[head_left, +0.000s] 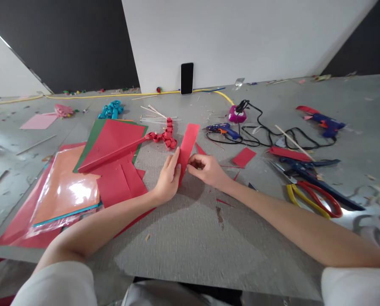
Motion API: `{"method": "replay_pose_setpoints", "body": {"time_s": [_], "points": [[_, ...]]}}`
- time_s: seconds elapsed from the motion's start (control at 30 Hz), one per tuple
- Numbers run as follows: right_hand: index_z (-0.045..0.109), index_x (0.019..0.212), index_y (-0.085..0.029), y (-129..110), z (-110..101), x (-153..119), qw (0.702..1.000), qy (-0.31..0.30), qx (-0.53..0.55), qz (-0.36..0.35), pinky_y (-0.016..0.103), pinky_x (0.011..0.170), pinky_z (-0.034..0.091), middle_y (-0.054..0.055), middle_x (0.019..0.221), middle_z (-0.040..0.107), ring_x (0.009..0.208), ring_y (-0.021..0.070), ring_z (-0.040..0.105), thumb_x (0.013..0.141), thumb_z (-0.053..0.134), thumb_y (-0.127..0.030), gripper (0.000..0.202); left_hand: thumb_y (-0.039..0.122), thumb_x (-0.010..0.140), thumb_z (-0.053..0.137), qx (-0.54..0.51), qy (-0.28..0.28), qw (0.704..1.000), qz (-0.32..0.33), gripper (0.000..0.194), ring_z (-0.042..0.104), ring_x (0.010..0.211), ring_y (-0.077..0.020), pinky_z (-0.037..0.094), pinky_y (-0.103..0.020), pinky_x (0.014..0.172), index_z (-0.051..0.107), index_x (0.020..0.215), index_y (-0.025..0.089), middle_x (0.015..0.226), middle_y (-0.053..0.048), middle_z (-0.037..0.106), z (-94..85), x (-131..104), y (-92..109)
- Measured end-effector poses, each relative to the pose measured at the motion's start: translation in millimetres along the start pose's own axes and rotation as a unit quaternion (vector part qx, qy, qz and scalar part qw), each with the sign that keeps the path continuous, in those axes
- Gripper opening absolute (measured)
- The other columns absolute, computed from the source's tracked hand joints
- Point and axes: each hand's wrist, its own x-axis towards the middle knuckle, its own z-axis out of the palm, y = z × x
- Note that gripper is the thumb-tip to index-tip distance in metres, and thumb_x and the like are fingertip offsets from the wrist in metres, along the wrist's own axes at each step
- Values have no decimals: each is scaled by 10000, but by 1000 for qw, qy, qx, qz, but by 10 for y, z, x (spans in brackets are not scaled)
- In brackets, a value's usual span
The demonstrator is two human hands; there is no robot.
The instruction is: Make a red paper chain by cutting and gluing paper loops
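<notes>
A long red paper strip [189,138] stands slanted above the grey table, its upper end leaning away to the right. My left hand [168,178] grips it from the left, with the thumb across its lower part. At the strip's right edge, my right hand [205,170] is closed in a pinch; the fingertips meet the edge, and the exact contact is partly hidden. Just beyond my left hand lies a folded red paper chain [168,135] attached to a stick. Red paper scraps [244,157] are scattered right of my right hand.
Red sheets [113,140] and a plastic-wrapped orange paper pack [65,182] lie left. At right are glue guns [223,129] [328,124] with black cords, a purple power adapter [237,114], pliers [314,174] and scissors [317,197]. A phone [186,78] leans against the wall.
</notes>
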Motion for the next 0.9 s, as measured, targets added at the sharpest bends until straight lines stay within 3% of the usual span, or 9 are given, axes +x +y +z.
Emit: {"method": "replay_pose_setpoints", "body": {"time_s": [0.2, 0.47, 0.6, 0.7, 0.8, 0.9], "points": [[664, 825, -203, -4, 13, -21, 1000, 9, -22, -3, 318, 622, 439, 9, 724, 644, 641, 155, 543, 821, 685, -368, 167, 392, 1108, 455, -22, 14, 1000, -8, 503, 654, 1104, -237, 543, -418, 1025, 494, 1590, 253, 1213, -130, 667, 2, 22, 14], [627, 778, -215, -12, -17, -18, 999, 10, -40, -11, 313, 630, 419, 4, 712, 628, 643, 150, 519, 900, 636, -427, 244, 422, 987, 688, -181, 33, 968, -171, 474, 664, 788, -148, 528, -254, 751, 663, 1389, 174, 886, -32, 751, -12, 93, 16], [668, 831, -213, 18, -74, 10, 999, 6, -43, -16, 318, 640, 439, 22, 767, 676, 676, 166, 555, 899, 669, -516, 310, 515, 879, 801, -269, 25, 943, -195, 445, 663, 704, -146, 516, -242, 650, 731, 1144, 164, 802, -29, 755, -45, 134, 48], [695, 892, -217, 64, -224, 72, 994, 12, -99, -38, 332, 676, 472, 36, 804, 700, 708, 183, 586, 936, 640, -563, 353, 549, 850, 823, -281, 24, 937, -206, 425, 551, 534, -94, 419, -214, 506, 722, 976, 156, 656, 8, 679, -69, 147, 90], [684, 952, -224, 175, -538, 200, 966, 107, -220, -88, 393, 836, 522, 77, 885, 718, 837, 233, 648, 1009, 537, -515, 330, 551, 851, 823, -304, 21, 931, -201, 423, 556, 510, -89, 441, -216, 494, 696, 924, 154, 614, 14, 660, -73, 152, 111], [653, 1184, -164, 381, -957, 357, 884, 266, -378, -74, 516, 1044, 469, 202, 1175, 703, 1150, 339, 621, 1001, 538, -446, 355, 548, 832, 840, -332, 21, 925, -185, 431, 659, 596, -124, 555, -251, 589, 685, 886, 150, 669, -19, 713, -58, 160, 102]]}}
